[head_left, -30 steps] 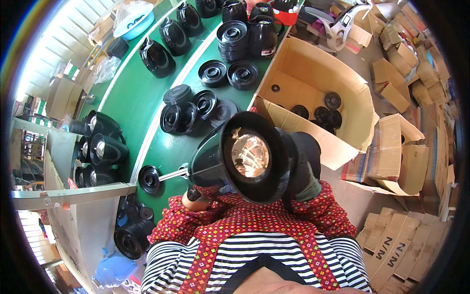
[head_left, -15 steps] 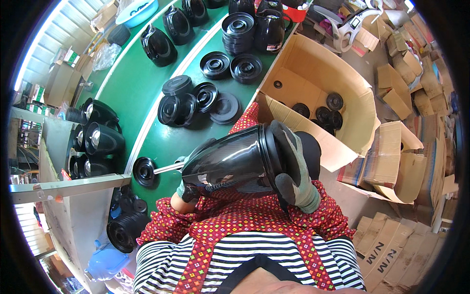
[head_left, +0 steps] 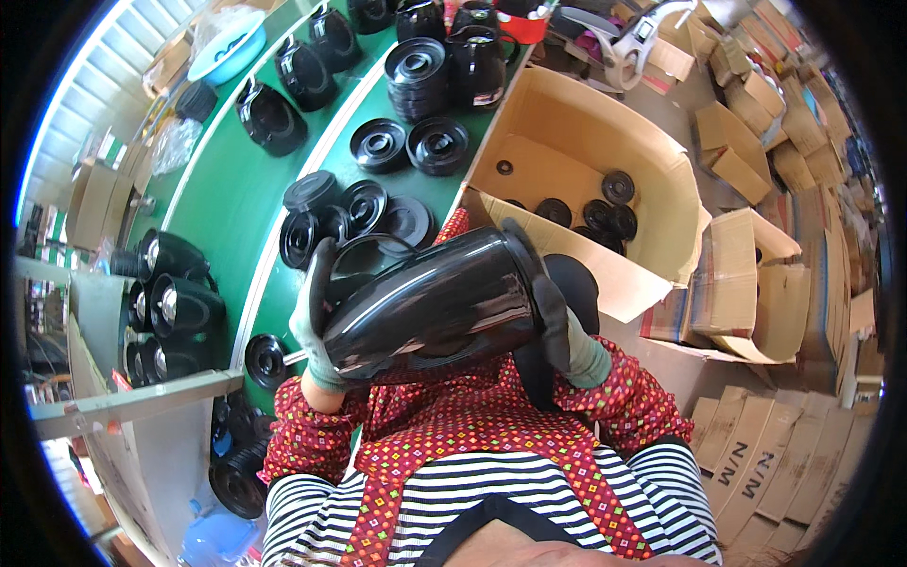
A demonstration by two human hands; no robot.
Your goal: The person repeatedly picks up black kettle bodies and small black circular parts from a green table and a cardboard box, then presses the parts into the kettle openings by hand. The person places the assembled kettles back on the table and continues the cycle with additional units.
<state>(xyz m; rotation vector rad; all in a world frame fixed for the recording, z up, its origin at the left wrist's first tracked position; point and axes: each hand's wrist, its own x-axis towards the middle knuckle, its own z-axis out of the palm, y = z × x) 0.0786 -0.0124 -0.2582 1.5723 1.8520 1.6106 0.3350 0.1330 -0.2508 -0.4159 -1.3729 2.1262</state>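
A glossy black thermos jug (head_left: 435, 307) lies on its side across the front of my body, held between both hands. My left hand (head_left: 315, 317), in a grey-green glove with dark palm, grips its left end beside the loop handle. Against the right end presses my right hand (head_left: 559, 326), gloved alike, thumb and fingers around the edge; that end face is hidden. Just past the jug, on the green bench, lie round black lid parts (head_left: 364, 206). A black disc (head_left: 267, 361) with a pale rod sits left of my left hand.
The green bench (head_left: 222, 161) carries several black jugs (head_left: 307, 76) and a stack of black discs (head_left: 416, 76). At right stands an open cardboard box (head_left: 605, 113) with round black parts inside. More jugs (head_left: 184, 304) lie at left behind a metal rail (head_left: 142, 402).
The jug has turned so its handle now shows on the far side. My left hand has come into clearer view at its left end, and my right hand has shifted on the right end.
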